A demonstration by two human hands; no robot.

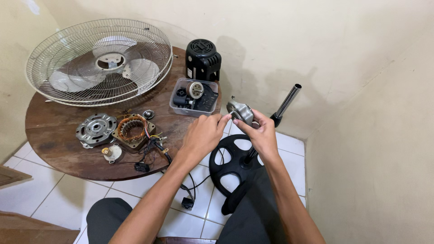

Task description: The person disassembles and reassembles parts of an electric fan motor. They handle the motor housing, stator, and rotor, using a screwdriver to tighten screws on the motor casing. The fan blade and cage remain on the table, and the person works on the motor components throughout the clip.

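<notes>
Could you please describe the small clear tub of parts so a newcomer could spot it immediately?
On the round wooden table, look toward its back right edge, just in front of the black motor cover. The clear plastic tub sits there, the only see-through container, holding small black and silver parts.

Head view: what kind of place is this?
Probably a home corner used for fan repair, not a workshop: white tiled floor, plain cream walls, a round dark wooden table carrying a wire fan guard and a copper-wound motor stator.
</notes>
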